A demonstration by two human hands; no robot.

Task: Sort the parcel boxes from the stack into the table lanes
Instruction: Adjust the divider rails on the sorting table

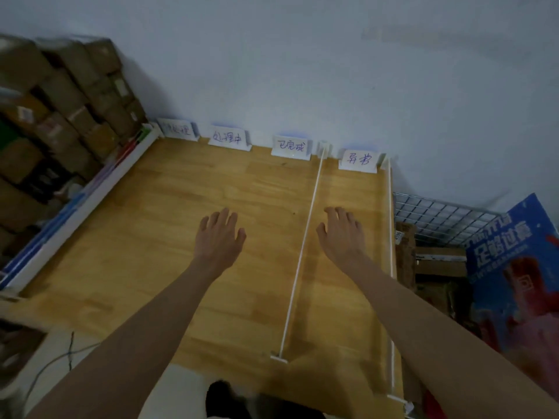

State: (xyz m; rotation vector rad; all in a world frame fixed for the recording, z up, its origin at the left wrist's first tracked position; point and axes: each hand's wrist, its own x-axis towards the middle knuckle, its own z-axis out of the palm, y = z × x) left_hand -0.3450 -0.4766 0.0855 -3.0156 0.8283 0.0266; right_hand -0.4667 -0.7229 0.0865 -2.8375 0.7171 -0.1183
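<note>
A stack of brown cardboard parcel boxes (60, 116) stands at the left, beyond the table's white side rail (90, 195). The wooden table (169, 225) carries several white handwritten lane signs (229, 138) along the wall. A thin white divider rod (302, 246) separates the rightmost lane, whose own sign (359, 160) leans at the back. My left hand (219, 237) hovers above the wood left of the rod, fingers relaxed and spread, holding nothing. My right hand (340, 234) hovers above the rightmost lane, fingers loosely spread, holding nothing.
A wire basket (438, 216) at the right holds brown boxes (406, 246) and a blue printed carton (514, 267). A second white rod (390, 219) edges the table's right side. Cables (60, 358) lie on the floor at lower left. A dark shoe (223, 397) shows at the bottom.
</note>
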